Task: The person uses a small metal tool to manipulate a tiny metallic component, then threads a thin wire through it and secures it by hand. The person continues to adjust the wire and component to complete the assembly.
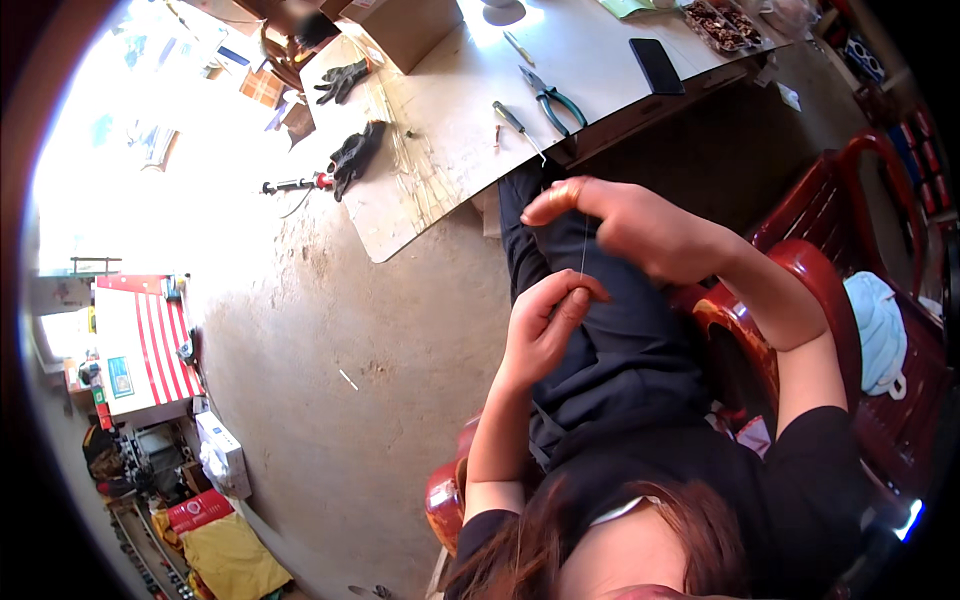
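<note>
Clear tray (738, 49), upper right of frame: reddish-brown pieces (706, 24) inside. Thin strand (585, 242), centre: upright between left hand (545, 325), pinching its lower end, and blurred right hand (645, 228) above; latter's grip cannot be told.

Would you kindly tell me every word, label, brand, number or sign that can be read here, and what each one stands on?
None can be read with certainty.
Red flat item at lower left: pale markings, too small to read.
Striped red-and-white item: a blue patch, its details too small to read.
White box: any print is too small and blurred to read.
Black phone: dark face, no visible text.
</note>
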The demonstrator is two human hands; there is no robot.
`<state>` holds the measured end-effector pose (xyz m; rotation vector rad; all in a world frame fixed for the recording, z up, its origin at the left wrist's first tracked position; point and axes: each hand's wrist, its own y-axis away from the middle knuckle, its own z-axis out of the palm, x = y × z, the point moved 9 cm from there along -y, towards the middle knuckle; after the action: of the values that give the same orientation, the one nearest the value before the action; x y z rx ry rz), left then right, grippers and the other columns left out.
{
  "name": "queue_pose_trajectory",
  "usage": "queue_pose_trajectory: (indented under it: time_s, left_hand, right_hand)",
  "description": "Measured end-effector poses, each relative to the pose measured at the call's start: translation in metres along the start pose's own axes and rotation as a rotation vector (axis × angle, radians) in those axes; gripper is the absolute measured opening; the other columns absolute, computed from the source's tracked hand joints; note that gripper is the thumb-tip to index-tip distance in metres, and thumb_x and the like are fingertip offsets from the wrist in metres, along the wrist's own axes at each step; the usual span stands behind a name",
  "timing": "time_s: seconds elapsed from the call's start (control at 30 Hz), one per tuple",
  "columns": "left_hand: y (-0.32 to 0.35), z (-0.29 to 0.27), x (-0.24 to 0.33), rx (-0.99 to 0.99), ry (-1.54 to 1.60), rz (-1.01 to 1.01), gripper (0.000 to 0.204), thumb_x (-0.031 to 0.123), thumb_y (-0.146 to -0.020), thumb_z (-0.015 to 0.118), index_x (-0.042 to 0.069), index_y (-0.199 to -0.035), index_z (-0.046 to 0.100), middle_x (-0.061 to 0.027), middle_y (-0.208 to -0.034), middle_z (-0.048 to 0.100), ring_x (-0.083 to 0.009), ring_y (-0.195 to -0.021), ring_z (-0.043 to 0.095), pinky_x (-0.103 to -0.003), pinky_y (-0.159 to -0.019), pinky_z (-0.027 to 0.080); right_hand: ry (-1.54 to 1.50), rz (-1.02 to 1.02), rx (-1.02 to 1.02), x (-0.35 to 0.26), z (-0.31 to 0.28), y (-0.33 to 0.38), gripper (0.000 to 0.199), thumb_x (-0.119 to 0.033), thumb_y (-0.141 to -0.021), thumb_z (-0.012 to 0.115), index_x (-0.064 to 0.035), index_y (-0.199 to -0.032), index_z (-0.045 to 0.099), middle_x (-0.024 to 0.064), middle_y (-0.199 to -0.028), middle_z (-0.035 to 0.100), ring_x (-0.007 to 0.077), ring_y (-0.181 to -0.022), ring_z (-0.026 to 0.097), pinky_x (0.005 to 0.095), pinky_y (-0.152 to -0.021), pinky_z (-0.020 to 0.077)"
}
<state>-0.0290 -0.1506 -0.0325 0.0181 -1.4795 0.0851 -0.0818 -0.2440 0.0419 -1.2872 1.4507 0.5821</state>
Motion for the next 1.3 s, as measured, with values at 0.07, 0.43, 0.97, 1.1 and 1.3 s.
queue_pose_trajectory:
  time_s: [0.07, 0.43, 0.97, 1.1, 1.3]
  left_hand:
    - [-0.001, -0.005, 0.001, 0.038, 0.043, 0.014, 0.017, 0.010, -0.100, 0.050, 0.000, -0.096, 0.063, 0.0017, -0.079, 0.055, -0.0052, -0.066, 0.044, -0.020, -0.061, 0.037]
    - [-0.007, -0.008, 0.000, 0.035, 0.091, -0.002, 0.018, 0.012, -0.101, 0.048, 0.000, -0.098, 0.062, 0.0045, -0.076, 0.048, -0.0039, -0.067, 0.040, -0.019, -0.061, 0.035]
    - [-0.012, -0.019, 0.002, 0.080, 0.119, 0.015, 0.018, 0.012, -0.101, 0.049, 0.000, -0.097, 0.062, 0.0051, -0.075, 0.048, -0.0034, -0.066, 0.038, -0.019, -0.060, 0.033]
    - [-0.012, -0.032, 0.000, 0.111, 0.111, 0.015, 0.018, 0.011, -0.100, 0.048, 0.001, -0.096, 0.062, 0.0049, -0.074, 0.048, -0.0035, -0.066, 0.039, -0.019, -0.060, 0.034]
    - [-0.015, -0.013, -0.007, 0.020, 0.142, 0.010, 0.017, 0.012, -0.101, 0.049, 0.001, -0.098, 0.062, 0.0040, -0.076, 0.050, -0.0037, -0.066, 0.040, -0.019, -0.060, 0.035]
  right_hand:
    - [0.615, 0.090, -0.179, 0.011, 0.003, 0.007, 0.050, -0.046, -0.097, 0.048, 0.0017, -0.098, 0.062, 0.0193, -0.097, 0.066, 0.0362, -0.092, 0.062, 0.0418, -0.082, 0.0492]
    - [0.002, -0.088, 0.049, 0.007, -0.011, -0.008, 0.065, -0.051, -0.099, 0.037, 0.0054, -0.132, 0.045, 0.0219, -0.130, 0.053, 0.0313, -0.127, 0.047, 0.0394, -0.108, 0.0336]
    - [0.480, 0.017, -0.089, 0.011, -0.005, -0.015, 0.082, -0.069, -0.095, 0.018, 0.0015, -0.095, 0.059, 0.0149, -0.103, 0.064, 0.0253, -0.094, 0.061, 0.0383, -0.083, 0.0475]
    - [-0.430, 0.472, -0.436, 0.037, 0.022, 0.013, 0.091, -0.072, -0.092, 0.008, 0.0022, -0.079, 0.058, 0.0082, -0.084, 0.065, 0.0240, -0.078, 0.061, 0.0369, -0.080, 0.0478]
    - [-0.808, -0.014, 0.025, 0.010, -0.008, -0.020, 0.087, -0.066, -0.096, 0.015, 0.0062, -0.131, 0.046, 0.0186, -0.131, 0.052, 0.0255, -0.127, 0.046, 0.0360, -0.108, 0.0327]
